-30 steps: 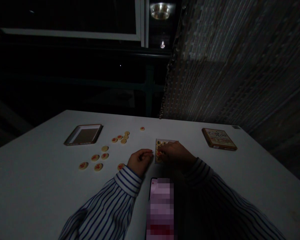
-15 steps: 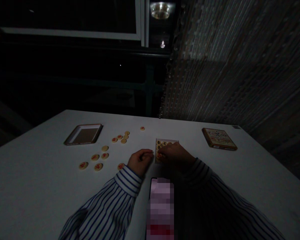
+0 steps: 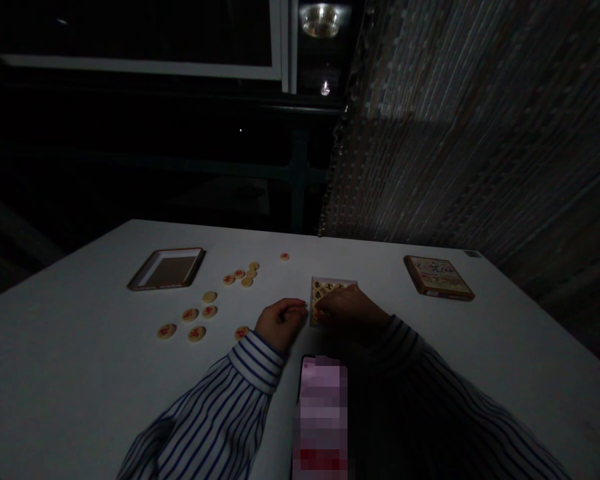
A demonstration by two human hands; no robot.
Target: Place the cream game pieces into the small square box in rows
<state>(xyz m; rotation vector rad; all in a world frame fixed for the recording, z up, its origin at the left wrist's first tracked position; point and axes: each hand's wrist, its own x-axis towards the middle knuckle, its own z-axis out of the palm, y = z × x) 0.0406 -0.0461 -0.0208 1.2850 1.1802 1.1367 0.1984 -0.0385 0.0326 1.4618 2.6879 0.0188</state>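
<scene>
"What do the playing pieces look like?"

"The loose pieces (image 3: 197,333) are small, round, pale yellow-tan discs, thick like buttons. Several show red characters on top; a few look plain on the side facing up."

"And where are they?"

"Scattered on the white table (image 3: 80,360), left of the shallow tray (image 3: 334,279). One lone piece (image 3: 285,257) lies farther back, and another is just beside the left cuff, partly hidden by it."

"Anything in the tray?"

"Yes, packed pieces (image 3: 317,285) in close rows. Those along the back edge carry black characters. The tray has a thin, pale rim, and much of the inside is hidden."

"By what?"

"The right hand (image 3: 351,311). It reaches over the tray, fingers bent down among the pieces. I can't tell whether it pinches one; the fingertips are too dark and covered."

"The left hand?"

"The left hand (image 3: 281,325) is just beside the tray's left edge, fingers loosely curled, thumb side up. I can't tell if anything is inside it."

"What else is around?"

"An open box part (image 3: 173,269) at left, a patterned box (image 3: 439,277) at right, and a phone (image 3: 323,413) in front, its screen pixelated."
</scene>
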